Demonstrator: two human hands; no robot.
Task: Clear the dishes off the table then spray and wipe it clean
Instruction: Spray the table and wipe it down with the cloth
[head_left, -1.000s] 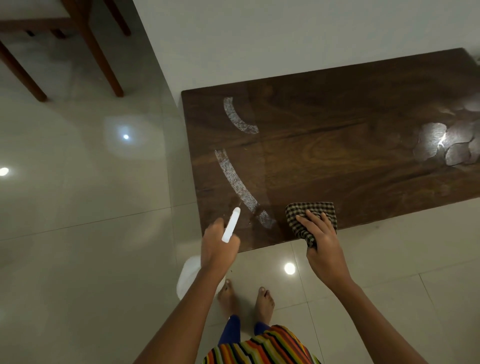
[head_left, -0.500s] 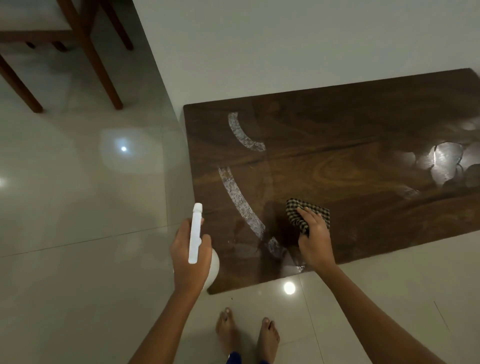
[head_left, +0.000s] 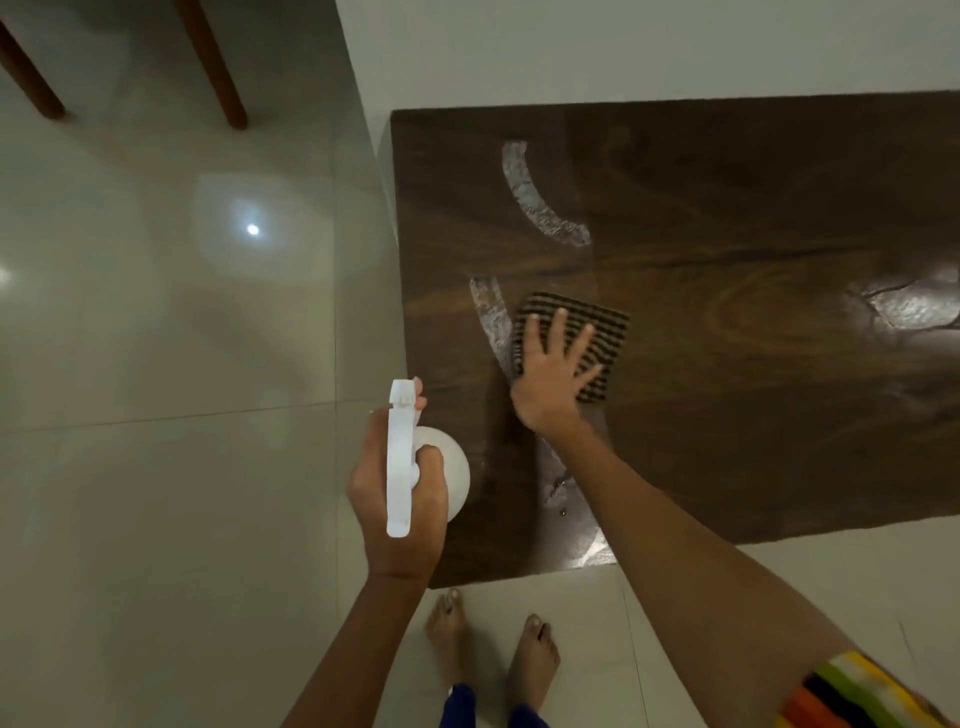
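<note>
While you stood at the corner of the dark brown, glossy wooden table (head_left: 753, 441), which sat against the pale wall above the shiny grey tiled floor (head_left: 156, 467), no dishes showed on the part in view, so I judge you were at the wiping step. The dark checked square cloth (head_left: 610, 338) lay flat on the tabletop near its left end, touching the lower of two curved white foam streaks (head_left: 540, 208). Your right hand (head_left: 550, 379) pressed down on it with fingers straight and spread, not curled round it. That cloth looked soft and limp, so it would likely bunch under a push; a flat palm over its middle should carry it best. Your left hand (head_left: 371, 499) was wrapped round the neck of the white plastic spray bottle (head_left: 399, 467), held off the table's edge. The bottle looked light and rigid, and possibly slippery if wet.
</note>
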